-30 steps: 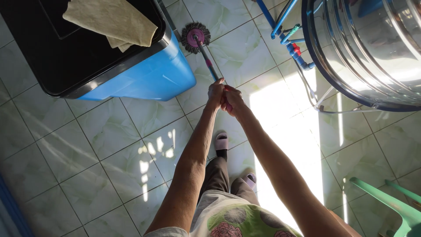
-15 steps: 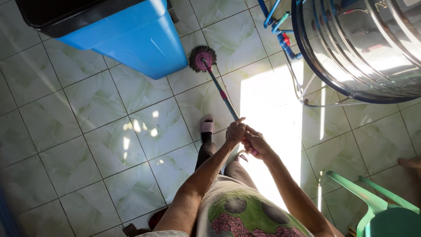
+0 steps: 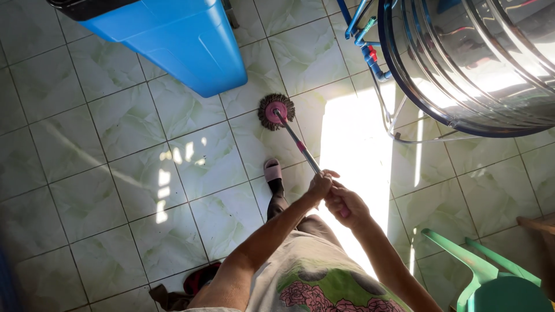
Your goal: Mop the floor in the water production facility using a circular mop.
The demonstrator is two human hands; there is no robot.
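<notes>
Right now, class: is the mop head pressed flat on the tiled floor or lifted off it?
Down on the floor, it seems: the round mop head lies spread on a tile, with the handle slanting up to both hands. Actual contact cannot be confirmed.

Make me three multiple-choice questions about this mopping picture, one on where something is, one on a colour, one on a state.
1. Where does the mop head rest?
A. on the tiled floor near the blue bin
B. inside the steel tank
C. on the green chair

2. What colour is the mop head's centre?
A. yellow
B. pink
C. white

3. How is the mop handle held?
A. by the left hand alone
B. by no hand
C. by both, with the right hand

Answers: 1 A, it lies on tiles just below the bin. 2 B, a pink disc shows. 3 C, both hands close on the handle's end.
</notes>
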